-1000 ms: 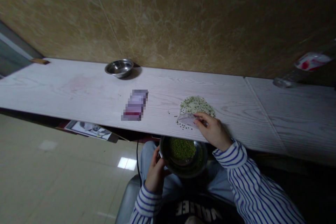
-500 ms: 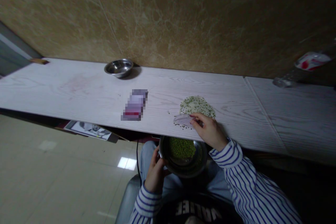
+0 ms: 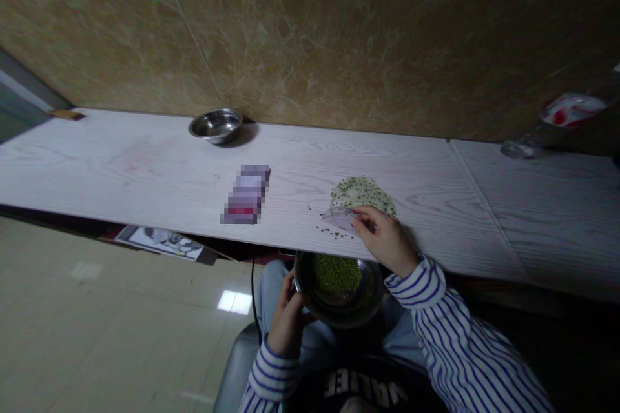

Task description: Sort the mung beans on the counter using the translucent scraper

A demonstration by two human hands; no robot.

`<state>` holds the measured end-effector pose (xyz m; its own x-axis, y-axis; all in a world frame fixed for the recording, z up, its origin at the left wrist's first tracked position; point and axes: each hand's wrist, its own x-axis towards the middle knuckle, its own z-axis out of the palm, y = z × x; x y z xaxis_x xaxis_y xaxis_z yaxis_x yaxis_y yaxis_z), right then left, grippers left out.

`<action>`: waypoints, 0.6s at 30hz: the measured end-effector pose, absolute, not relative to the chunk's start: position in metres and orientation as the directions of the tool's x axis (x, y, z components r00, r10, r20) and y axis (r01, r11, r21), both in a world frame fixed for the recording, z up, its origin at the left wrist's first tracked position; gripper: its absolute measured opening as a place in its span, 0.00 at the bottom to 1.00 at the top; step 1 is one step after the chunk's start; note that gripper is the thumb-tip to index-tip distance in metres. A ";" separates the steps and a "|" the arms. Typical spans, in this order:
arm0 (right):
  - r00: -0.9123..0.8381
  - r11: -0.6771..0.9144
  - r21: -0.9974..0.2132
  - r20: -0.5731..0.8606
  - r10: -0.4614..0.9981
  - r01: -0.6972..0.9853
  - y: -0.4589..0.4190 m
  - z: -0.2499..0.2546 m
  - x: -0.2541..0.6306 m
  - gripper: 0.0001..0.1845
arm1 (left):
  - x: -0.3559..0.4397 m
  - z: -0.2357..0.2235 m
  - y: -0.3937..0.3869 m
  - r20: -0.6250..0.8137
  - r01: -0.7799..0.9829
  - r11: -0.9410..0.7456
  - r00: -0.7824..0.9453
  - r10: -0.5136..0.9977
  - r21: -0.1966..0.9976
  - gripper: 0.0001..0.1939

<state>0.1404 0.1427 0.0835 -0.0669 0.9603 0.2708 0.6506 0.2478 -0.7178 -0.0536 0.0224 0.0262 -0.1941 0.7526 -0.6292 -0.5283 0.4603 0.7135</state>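
My left hand (image 3: 289, 313) grips the left rim of a metal bowl (image 3: 339, 316) held over my lap, just below the counter's front edge. Green beans, which look like mung beans (image 3: 336, 273), lie in it. Above the counter, my right hand (image 3: 385, 235) pinches a thin, clear, curved piece of plastic (image 3: 339, 217). Right behind that plastic is a pile of white grains mixed with green beans (image 3: 361, 192), partly covered by my fingers. Several loose dark beans (image 3: 334, 232) are scattered in front of the plastic.
A pixelated phone-like object (image 3: 246, 195) lies left of the pile on the white counter (image 3: 300, 148). An upright-rimmed steel bowl (image 3: 216, 127) stands near the wall. At the right, a clear plastic bottle (image 3: 552, 126) leans by the wall. A drawer (image 3: 165, 242) with papers juts out below the counter.
The plastic piece has tilted up a little in my right hand, uncovering more loose beans before it. My left hand keeps its hold on the bowl. The view has shifted slightly.
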 end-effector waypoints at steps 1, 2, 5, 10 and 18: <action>-0.057 0.242 -0.716 0.272 0.961 0.655 0.143 0.084 0.140 0.12 | -0.054 0.026 0.022 -0.630 -0.531 0.461 -0.188 0.754 0.711 0.35; -0.043 0.232 -0.714 0.273 0.961 0.661 0.144 0.084 0.141 0.12 | -0.054 0.025 0.022 -0.631 -0.532 0.464 -0.183 0.754 0.709 0.35; 0.002 0.199 -0.714 0.270 0.963 0.671 0.145 0.085 0.146 0.12 | -0.055 0.023 0.022 -0.636 -0.520 0.475 -0.184 0.750 0.710 0.34; -0.021 0.205 -0.723 0.256 0.967 0.660 0.143 0.087 0.142 0.12 | -0.055 0.022 0.023 -0.639 -0.522 0.477 -0.184 0.747 0.707 0.34; 0.014 0.168 -0.703 0.245 0.970 0.691 0.145 0.084 0.142 0.12 | -0.056 0.022 0.022 -0.625 -0.527 0.466 -0.170 0.762 0.711 0.33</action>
<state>0.1420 0.1453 0.0844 0.0140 0.9695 0.2446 0.6907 0.1675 -0.7035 -0.0563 0.0223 0.0221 -0.1697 0.7620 -0.6249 -0.5273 0.4655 0.7108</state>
